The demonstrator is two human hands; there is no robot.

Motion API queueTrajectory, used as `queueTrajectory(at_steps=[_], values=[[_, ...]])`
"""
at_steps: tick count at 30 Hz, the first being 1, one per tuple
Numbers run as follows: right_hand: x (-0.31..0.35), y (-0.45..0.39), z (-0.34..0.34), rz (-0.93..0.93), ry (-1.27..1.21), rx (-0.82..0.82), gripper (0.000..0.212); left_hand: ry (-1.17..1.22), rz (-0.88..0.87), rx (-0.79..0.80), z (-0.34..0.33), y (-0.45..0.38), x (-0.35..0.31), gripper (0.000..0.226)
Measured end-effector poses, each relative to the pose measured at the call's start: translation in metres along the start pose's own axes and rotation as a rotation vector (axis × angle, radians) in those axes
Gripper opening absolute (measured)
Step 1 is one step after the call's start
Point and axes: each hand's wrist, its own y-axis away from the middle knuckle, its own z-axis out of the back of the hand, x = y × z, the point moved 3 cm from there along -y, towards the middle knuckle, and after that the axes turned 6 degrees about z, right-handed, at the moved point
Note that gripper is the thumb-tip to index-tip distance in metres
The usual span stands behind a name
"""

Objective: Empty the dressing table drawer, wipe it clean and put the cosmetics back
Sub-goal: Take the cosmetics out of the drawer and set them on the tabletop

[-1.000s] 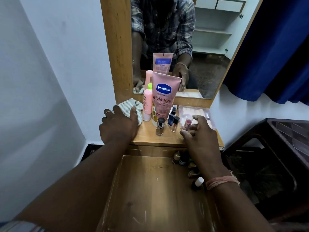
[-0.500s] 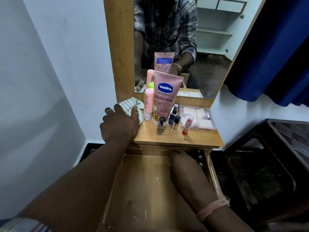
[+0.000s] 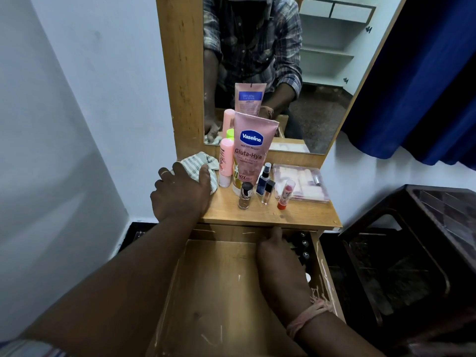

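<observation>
The left hand holds a soft striped cloth on the wooden table top. Beside it stand a tall pink tube, small glass bottles and a red lipstick. Below, the open wooden drawer is scratched – the right hand reaches into its dark right corner, fingers hidden – I cannot tell its grip.

On the big pink tube that stands on the table top I can read the brand "Vaseline" in white letters on a dark blue oval. Under it there is a small line, "HEALTHY BRIGHT", then in large letters "Gluta-Hya", and below that "Dewy Radiance". Near the bottom of the same tube I read "10X"; the small print beside it is too fine for me. In the mirror, the blue label on the tube's back is blurred. On the other bottles I read nothing.
</observation>
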Motion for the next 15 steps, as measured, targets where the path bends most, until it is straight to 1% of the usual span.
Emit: queueTrajectory(at_steps=[3,6,7,10,11,13,15], values=[[-0.001,0.001,0.002,0.033,0.017,-0.011,0.036,0.001,0.004,0.000,0.000,0.000,0.000,0.080],[0.002,0.004,0.009,0.117,-0.017,-0.080,0.033,0.005,0.007,0.005,0.001,0.001,0.000,0.079],[0.002,0.007,0.014,0.144,-0.075,-0.129,0.028,0.005,0.010,0.007,0.001,0.001,0.000,0.080],[0.001,0.016,0.045,0.192,-0.295,-0.354,0.010,0.014,0.015,0.011,0.001,0.001,0.000,0.080],[-0.002,0.016,0.057,0.202,-0.348,-0.429,0.009,0.018,0.012,0.010,0.001,0.001,0.000,0.080],[-0.008,0.011,0.076,0.199,-0.424,-0.550,0.016,0.016,0.006,0.008,0.001,0.001,0.000,0.081],[-0.012,0.001,0.086,0.159,-0.453,-0.572,0.017,0.015,0.001,0.008,0.001,0.000,0.000,0.081]])
